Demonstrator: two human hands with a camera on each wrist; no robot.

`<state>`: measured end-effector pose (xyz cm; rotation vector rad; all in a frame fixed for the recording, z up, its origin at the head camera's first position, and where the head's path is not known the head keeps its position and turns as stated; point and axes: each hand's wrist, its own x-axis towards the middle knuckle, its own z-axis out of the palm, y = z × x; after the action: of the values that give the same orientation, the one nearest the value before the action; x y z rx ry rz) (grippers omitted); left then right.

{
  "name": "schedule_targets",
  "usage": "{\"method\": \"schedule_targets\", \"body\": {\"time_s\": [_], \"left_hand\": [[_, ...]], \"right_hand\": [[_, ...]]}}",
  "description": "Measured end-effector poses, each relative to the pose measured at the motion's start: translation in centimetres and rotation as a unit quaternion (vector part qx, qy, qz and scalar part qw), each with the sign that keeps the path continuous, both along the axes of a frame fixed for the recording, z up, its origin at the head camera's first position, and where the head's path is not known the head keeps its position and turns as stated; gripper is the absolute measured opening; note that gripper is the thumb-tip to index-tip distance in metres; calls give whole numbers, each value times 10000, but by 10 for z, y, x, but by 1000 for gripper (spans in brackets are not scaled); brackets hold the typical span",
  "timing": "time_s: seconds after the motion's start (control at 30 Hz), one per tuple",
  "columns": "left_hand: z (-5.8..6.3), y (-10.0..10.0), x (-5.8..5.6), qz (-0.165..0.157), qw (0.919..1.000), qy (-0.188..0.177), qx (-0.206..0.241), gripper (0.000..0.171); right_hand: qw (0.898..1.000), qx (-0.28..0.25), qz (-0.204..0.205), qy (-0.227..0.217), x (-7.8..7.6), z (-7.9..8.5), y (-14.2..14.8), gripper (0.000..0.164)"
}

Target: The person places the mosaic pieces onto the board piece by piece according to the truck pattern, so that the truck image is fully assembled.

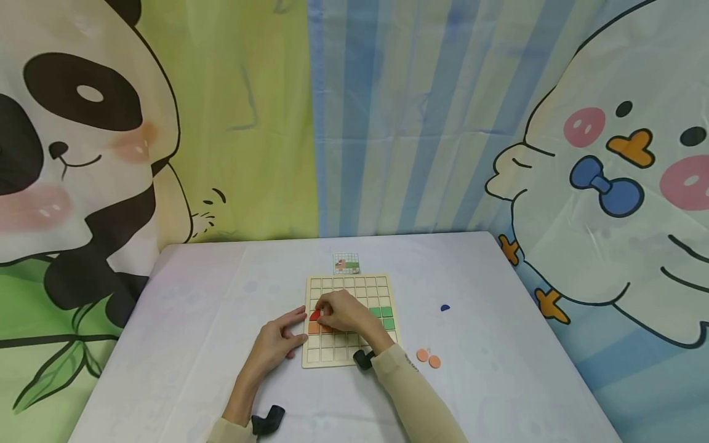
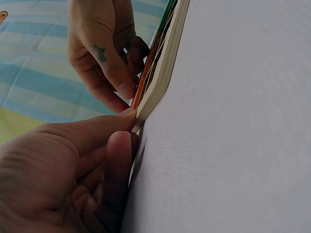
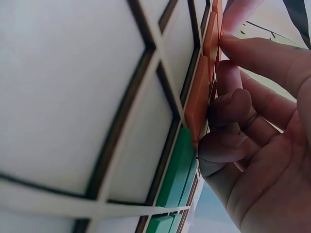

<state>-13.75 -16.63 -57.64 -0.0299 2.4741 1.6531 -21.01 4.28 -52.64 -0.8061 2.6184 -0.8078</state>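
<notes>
A wooden grid board (image 1: pixel 329 355) lies on the table with square cells. My left hand (image 1: pixel 271 338) is at its left edge, thumb and fingers touching the rim; in the left wrist view the fingertips (image 2: pixel 125 141) are right at the board's corner. Over the board's left side, my right hand (image 1: pixel 344 311) pinches a small red piece (image 1: pixel 315 315) between thumb and forefinger. Orange squares (image 1: pixel 314 328) sit in the row just below, partly hidden by that hand. Green squares (image 1: pixel 387 312) fill cells at the right side, and the right wrist view shows green pieces (image 3: pixel 176 167) beside orange ones (image 3: pixel 198 99).
A small picture card (image 1: pixel 346 263) lies beyond the board's far edge. To the right are a dark blue half-round piece (image 1: pixel 445 307) and two orange discs (image 1: pixel 429 358). Black wrist mounts (image 1: pixel 268 421) are worn at both cuffs. A printed curtain (image 1: pixel 388 123) hangs behind the table.
</notes>
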Motion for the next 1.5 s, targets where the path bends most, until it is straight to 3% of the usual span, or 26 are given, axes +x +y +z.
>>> {"method": "schedule_targets", "body": {"time_s": [0.47, 0.83, 1.13, 1.5], "left_hand": [[0, 1, 0, 97, 9999, -40, -80, 62], [-1, 6, 0, 175, 9998, -44, -120, 62], [0, 3, 2, 26, 10000, -35, -56, 55], [0, 3, 2, -146, 9997, 6, -204, 49]], "right_hand": [[9995, -136, -281, 24, -2, 1, 21, 22], [9978, -269, -596, 42, 4, 8, 69, 29], [9922, -340, -1197, 15, 7, 13, 108, 29], [9841, -299, -1752, -5, 7, 10, 131, 26]]}}
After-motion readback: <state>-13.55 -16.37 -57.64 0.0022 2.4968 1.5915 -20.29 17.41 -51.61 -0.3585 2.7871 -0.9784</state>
